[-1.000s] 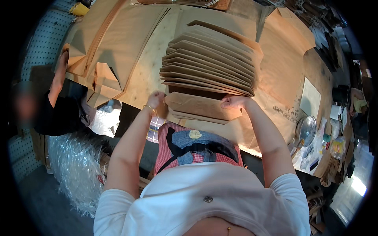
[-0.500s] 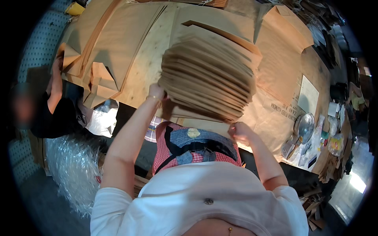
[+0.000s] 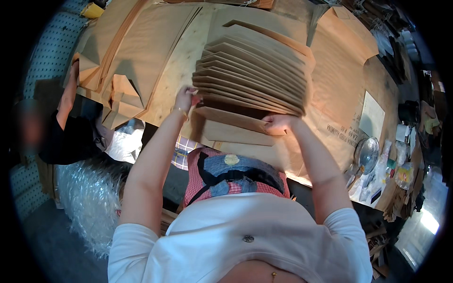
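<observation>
A fanned stack of brown paper bags (image 3: 250, 78) lies on the table in front of me, its layered edges facing my body. The nearest bag (image 3: 231, 120) stands apart from the rest, with a dark gap behind its upper edge. My right hand (image 3: 280, 123) pinches that bag near its right end. At the stack's left edge is my left hand (image 3: 185, 99), fingers curled together beside a small reddish patch. What it holds, if anything, is hard to make out.
More brown paper sheets (image 3: 146, 42) cover the table's left side, where a co-worker's arm (image 3: 69, 94) reaches in. A white sheet (image 3: 373, 113), a metal bowl (image 3: 366, 153) and small items lie at the right. A clear plastic bundle (image 3: 89, 203) sits below on the left.
The blurred stack has settled and its bags now show as a spread fan. My right hand has moved up onto the nearest bag's edge; my left hand has risen slightly.
</observation>
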`<action>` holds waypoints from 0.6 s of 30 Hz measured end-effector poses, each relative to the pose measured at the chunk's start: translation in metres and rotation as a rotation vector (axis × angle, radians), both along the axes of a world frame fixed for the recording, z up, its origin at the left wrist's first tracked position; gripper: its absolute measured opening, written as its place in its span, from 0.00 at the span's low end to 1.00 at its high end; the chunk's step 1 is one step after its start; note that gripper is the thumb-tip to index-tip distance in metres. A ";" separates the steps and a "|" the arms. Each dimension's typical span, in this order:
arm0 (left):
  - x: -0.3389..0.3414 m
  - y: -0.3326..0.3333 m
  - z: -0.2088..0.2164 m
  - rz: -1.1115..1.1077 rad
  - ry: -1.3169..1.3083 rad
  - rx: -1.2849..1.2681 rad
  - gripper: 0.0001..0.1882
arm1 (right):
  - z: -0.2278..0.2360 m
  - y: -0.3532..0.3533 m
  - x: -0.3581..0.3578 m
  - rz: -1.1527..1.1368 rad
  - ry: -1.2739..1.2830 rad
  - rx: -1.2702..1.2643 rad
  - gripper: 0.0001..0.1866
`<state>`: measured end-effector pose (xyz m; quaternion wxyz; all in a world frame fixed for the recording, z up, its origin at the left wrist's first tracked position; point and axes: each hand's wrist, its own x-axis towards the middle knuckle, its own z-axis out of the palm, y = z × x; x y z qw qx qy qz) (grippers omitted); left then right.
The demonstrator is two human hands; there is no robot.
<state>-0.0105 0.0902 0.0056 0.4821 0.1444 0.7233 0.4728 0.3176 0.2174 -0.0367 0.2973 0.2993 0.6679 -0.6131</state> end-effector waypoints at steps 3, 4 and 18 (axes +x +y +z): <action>-0.015 -0.068 -0.078 -0.197 0.247 -0.067 0.06 | 0.003 0.011 0.002 0.047 0.005 0.130 0.18; -0.010 -0.068 -0.084 -0.213 -0.034 -0.067 0.06 | -0.001 0.008 0.005 0.024 0.003 0.181 0.18; 0.011 -0.011 -0.021 0.007 0.065 -0.125 0.10 | 0.023 -0.100 0.072 -0.021 -0.226 0.498 0.20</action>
